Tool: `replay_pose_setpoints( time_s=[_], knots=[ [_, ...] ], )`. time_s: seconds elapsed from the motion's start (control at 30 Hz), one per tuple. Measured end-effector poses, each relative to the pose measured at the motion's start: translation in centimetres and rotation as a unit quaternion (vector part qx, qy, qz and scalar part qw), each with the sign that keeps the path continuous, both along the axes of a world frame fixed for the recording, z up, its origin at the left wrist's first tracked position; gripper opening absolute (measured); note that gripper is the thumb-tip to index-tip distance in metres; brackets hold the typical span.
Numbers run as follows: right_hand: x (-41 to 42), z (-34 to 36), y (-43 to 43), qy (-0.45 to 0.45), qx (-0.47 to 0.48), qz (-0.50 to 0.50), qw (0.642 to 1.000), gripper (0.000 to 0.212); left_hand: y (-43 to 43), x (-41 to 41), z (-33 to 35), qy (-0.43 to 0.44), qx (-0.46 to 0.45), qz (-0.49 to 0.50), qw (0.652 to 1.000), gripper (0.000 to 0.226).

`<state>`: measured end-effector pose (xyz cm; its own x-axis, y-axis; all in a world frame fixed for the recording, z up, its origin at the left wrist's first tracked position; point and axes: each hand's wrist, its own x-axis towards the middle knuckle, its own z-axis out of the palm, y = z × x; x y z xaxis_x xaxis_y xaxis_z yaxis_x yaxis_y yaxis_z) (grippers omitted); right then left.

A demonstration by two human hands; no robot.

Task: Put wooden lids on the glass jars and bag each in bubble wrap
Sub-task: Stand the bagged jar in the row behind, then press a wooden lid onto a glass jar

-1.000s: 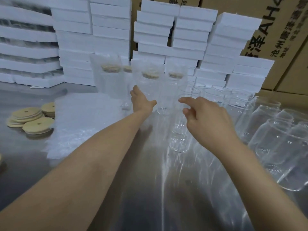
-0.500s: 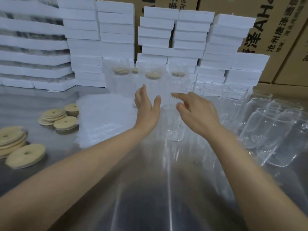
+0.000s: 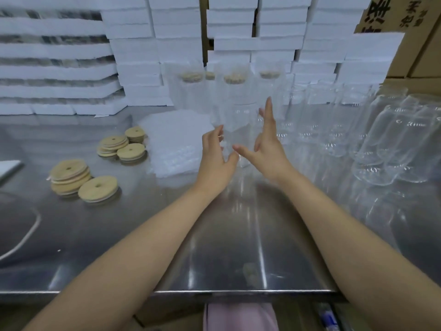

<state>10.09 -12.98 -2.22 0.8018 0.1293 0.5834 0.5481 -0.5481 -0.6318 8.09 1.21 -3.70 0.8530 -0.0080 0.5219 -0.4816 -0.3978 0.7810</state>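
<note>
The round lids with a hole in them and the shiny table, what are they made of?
The round lids look like pale, unvarnished wood, maybe bamboo: tan and matte, with a lighter band under the rim that could be a seal. The table looks like brushed stainless steel: grey, with long streaky reflections and a bright folded front edge.

Glossy steel table (image 3: 238, 247), matt wood lids (image 3: 97, 188) (pale), clear glass jars (image 3: 386, 139).

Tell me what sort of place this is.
Most likely a packing station in a warehouse or small factory: stacked white foam boxes, printed cardboard cartons, and rows of empty glass jars on a steel table.
</note>
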Motion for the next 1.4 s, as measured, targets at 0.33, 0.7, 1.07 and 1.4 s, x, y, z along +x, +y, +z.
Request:
replay_pose_setpoints(
  time_s=[0.33,0.7,1.07,1.4],
  knots=[
    [0.5,-1.2,0.3,0.194,0.247,0.118,0.942,0.094,0.8,0.0,1.4,0.031,-0.115,-0.023,0.993,0.038],
    [-0.1,-1.1,1.0,0.249,0.330,0.189,0.891,0.081,1.1,1.3,0.4,0.103,-0.174,-0.129,0.971,0.043],
    [0.6,-1.1,0.0,0.216,0.249,0.114,0.937,0.090,14.2,2.0,2.9,0.156,0.172,0.412,0.881,0.038],
    [0.8,-1.4,-0.8,0.229,0.133,0.124,0.956,0.088,14.8,2.7,1.2,0.287,0.301,0.368,0.832,0.051]
  ],
)
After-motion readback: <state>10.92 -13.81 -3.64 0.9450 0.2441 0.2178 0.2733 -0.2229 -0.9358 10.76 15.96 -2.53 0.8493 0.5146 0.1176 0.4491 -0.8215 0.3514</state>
